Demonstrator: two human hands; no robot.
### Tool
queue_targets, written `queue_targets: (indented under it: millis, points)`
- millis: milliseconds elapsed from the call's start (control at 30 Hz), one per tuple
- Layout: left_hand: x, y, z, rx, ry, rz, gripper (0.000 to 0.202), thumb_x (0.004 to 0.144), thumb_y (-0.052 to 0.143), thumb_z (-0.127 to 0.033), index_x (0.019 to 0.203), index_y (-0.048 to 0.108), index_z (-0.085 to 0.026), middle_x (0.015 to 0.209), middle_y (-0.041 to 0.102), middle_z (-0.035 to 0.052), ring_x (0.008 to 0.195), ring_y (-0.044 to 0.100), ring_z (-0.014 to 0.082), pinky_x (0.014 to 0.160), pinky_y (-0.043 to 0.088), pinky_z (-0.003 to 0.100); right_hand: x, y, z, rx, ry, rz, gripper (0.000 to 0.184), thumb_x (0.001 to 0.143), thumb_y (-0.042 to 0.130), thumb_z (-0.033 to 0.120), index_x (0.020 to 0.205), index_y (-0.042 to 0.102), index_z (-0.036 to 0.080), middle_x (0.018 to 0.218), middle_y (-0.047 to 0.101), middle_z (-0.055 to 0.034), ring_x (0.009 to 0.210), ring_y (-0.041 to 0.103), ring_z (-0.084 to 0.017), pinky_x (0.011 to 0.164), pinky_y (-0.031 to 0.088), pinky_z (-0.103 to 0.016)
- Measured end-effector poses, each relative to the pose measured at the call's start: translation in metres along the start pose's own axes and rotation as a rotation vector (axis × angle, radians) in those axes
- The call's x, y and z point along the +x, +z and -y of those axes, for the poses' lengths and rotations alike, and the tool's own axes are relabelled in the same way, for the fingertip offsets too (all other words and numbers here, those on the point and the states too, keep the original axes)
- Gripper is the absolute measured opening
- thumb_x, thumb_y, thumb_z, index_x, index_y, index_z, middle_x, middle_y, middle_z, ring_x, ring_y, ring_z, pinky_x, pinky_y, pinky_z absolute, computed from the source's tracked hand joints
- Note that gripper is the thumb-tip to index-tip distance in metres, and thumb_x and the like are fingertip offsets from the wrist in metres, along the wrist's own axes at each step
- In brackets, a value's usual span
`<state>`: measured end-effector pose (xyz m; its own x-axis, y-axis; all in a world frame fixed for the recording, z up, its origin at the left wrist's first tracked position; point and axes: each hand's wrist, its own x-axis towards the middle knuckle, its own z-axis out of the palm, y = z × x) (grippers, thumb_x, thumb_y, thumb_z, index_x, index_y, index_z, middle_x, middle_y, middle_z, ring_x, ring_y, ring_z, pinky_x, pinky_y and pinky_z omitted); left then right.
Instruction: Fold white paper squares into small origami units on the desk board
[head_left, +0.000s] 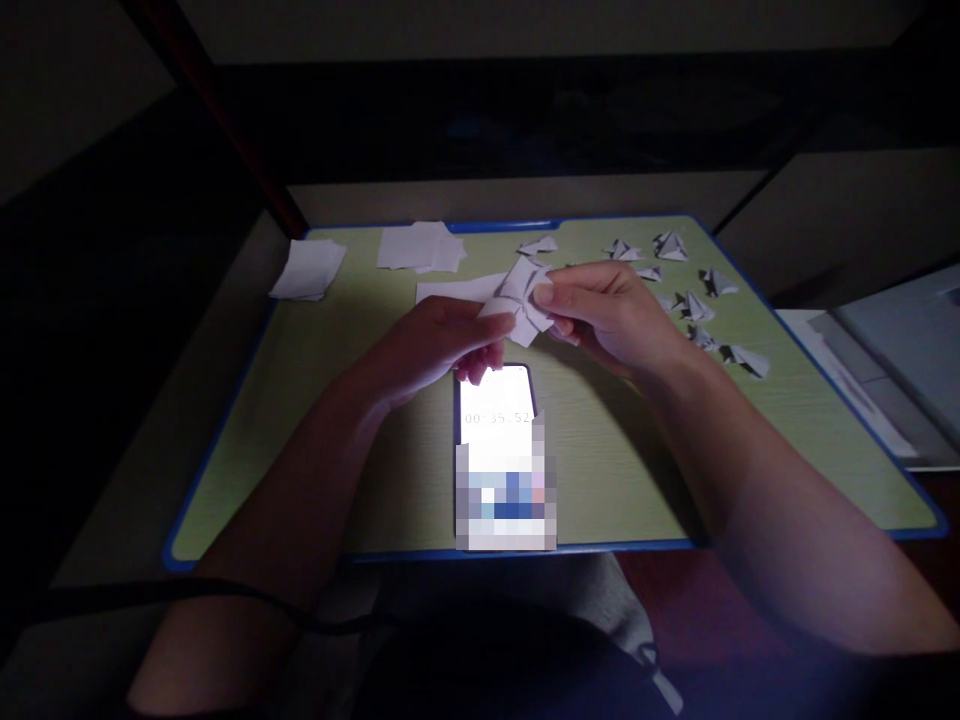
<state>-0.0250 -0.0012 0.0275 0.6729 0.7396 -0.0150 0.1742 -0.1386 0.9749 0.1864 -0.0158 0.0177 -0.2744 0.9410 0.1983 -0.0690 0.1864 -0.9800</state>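
Between my two hands, a folded piece of white paper (523,287) with several creased flaps is held above the middle of the table. My left hand (457,340) pinches its lower left edge, thumb on top and fingers curled below. On the other side, my right hand (607,305) grips the right edge, its thumb pressed onto a flap. Below the hands lies a lit phone (496,425) showing a running-time display; its lower part is blurred out. Behind the left hand, a white paper sheet (450,290) lies partly hidden.
Stacks of white paper squares (309,268) and more paper (420,247) lie along the back left. Several folded paper pieces (694,306) are scattered at the right. The green tabletop (300,400) has a blue rim. A dark cable (255,595) crosses in front.
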Motion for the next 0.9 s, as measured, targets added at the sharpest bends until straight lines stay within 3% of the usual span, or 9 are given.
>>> queue_targets:
  millis: [233,433,900]
  points:
    - [0.0001,-0.0006,0.0012,-0.022,0.02,-0.065,0.041,0.092,0.059,-0.042,0.061,0.06,-0.016,0.053,0.056,0.0001,0.048,0.05,0.0071,0.048,0.04,0.021,0.002,0.0002,-0.0028,-0.008,0.0,-0.034,0.021,0.079,0.079,0.034,0.07,0.068,0.018,0.059,0.054,0.0026,0.049,0.041,-0.006,0.044,0.023,-0.025]
    - [0.0013,-0.0007,0.0017,-0.003,0.018,-0.079,0.039,0.094,0.056,-0.036,0.061,0.061,-0.014,0.052,0.056,-0.0003,0.046,0.048,0.0061,0.047,0.038,0.02,0.003,-0.0012,-0.0053,-0.066,-0.011,-0.089,0.027,0.08,0.079,0.033,0.063,0.064,0.018,0.051,0.051,0.0033,0.046,0.041,-0.007,0.045,0.025,-0.026]
    - [0.0003,-0.002,0.0026,0.003,0.015,-0.074,0.041,0.093,0.058,-0.042,0.064,0.064,-0.015,0.055,0.059,0.0013,0.048,0.051,0.0073,0.049,0.041,0.021,0.0032,0.0017,-0.0017,-0.031,-0.005,-0.122,0.025,0.077,0.079,0.03,0.06,0.066,0.018,0.049,0.052,0.0036,0.046,0.042,-0.006,0.043,0.026,-0.025]
